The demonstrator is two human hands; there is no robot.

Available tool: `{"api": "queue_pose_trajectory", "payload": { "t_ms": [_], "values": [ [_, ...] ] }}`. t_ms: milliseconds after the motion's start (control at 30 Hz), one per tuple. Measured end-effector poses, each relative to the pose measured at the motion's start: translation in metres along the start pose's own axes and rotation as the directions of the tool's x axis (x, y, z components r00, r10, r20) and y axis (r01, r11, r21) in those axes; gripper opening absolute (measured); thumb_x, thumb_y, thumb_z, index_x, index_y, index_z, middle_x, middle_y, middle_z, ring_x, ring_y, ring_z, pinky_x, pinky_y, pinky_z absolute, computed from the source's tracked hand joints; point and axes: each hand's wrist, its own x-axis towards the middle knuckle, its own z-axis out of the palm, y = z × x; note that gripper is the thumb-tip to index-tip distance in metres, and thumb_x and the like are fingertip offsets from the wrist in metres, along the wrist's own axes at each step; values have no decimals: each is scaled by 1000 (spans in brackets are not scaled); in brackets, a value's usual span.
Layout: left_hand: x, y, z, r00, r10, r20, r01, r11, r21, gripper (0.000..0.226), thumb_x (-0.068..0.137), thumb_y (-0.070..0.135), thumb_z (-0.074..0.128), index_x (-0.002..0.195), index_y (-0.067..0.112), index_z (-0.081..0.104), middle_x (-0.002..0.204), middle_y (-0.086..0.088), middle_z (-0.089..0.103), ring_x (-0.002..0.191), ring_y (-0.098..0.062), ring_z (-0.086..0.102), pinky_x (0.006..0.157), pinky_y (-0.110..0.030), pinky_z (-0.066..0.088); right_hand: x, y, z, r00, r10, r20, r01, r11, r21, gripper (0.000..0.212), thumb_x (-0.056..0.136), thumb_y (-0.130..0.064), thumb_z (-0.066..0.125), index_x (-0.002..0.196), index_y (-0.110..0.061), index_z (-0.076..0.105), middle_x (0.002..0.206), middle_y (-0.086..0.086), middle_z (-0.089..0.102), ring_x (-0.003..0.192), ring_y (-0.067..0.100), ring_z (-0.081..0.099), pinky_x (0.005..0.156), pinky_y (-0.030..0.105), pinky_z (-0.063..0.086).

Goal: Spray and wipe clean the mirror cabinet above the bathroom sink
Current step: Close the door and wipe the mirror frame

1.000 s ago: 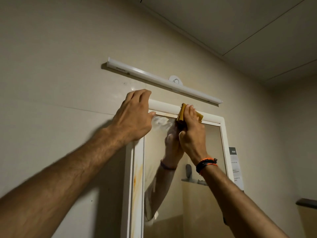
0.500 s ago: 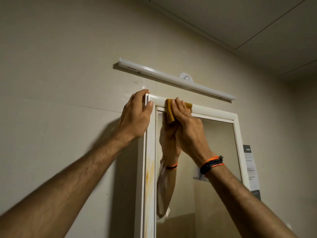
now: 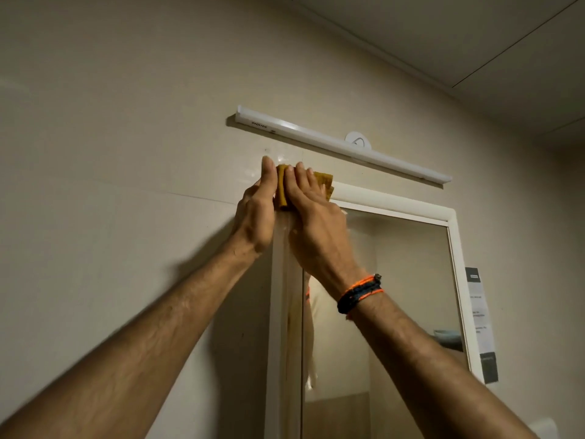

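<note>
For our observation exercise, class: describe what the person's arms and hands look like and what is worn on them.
Both forearms are bare, with no sleeves in view, and neither the left hand nor the right hand wears a glove. The right wrist carries braided cord bracelets in orange and dark navy. The left wrist shows nothing worn.

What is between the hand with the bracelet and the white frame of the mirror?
Only the folded mustard-yellow cloth. The right hand presses it against the top left corner of the white-framed mirror cabinet. The left hand holds that corner directly.

Dim warm light; arm shadows on wall (image 3: 95, 153); wide-angle bending at edges
</note>
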Motion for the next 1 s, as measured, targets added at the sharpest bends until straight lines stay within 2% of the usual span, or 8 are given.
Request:
{"api": "queue_pose_trajectory", "payload": {
  "t_ms": [167,267,400,600,700,833,933,1000],
  "values": [
    [-11,-4,-8,997,-37,70,41,998,-56,68,98,57,9,143,22,46,149,3,47,136,-6,42,116,-30,31,2,6,-8,998,-43,48,46,997,-68,56,101,-9,47,153,-14,25,160,8,20,149,19,17,122,36,17],
    [-31,-12,-10,994,-29,109,34,998,-50,70,97,57,8,149,21,37,154,2,39,140,-6,34,115,-29,26,-3,6,-14,993,-75,86,82,993,-79,57,100,-10,51,152,-11,28,158,11,24,148,21,20,121,39,21],
    [-54,-18,-11,989,-34,141,41,998,-53,63,102,50,7,144,22,44,125,18,56,108,10,54,90,-11,42,-30,0,-15,989,-76,128,87,992,-88,55,100,-13,50,151,-10,29,158,13,25,146,24,26,118,45,30],
    [-77,-26,-14,984,-86,155,105,988,-114,66,102,48,6,142,13,45,132,5,51,92,15,56,71,1,45,-83,-8,-10,987,-56,153,66,996,-57,58,99,-7,51,152,-11,28,158,13,23,145,23,25,117,43,30],
    [-86,-23,-14,979,-122,163,145,980,-134,68,101,51,6,144,14,45,140,4,50,96,14,55,76,-1,45,-83,-12,-11,985,-23,169,35,997,-66,59,99,-9,50,153,-11,25,159,12,20,146,22,23,119,41,26],
    [-95,-24,-12,977,-154,149,182,964,-195,68,101,52,7,147,16,40,151,2,43,118,4,45,99,-22,34,-57,-13,-15,984,5,180,9,997,-76,63,98,-10,51,153,-8,22,160,14,17,148,23,17,122,40,20],
    [-101,-24,-10,978,-176,116,196,960,-202,65,102,49,8,148,15,39,151,0,43,120,2,42,92,-16,37,-49,-13,-14,983,22,185,-4,995,-99,68,96,-3,52,154,-10,18,161,13,12,149,22,13,122,39,18],
    [-106,-25,-10,977,-190,99,207,957,-202,65,102,49,8,147,14,40,151,-1,43,120,1,42,97,-18,37,-57,-15,-13,983,25,183,-13,998,-68,73,91,4,52,154,-9,19,161,13,13,149,21,13,122,38,19]
  ]
}}
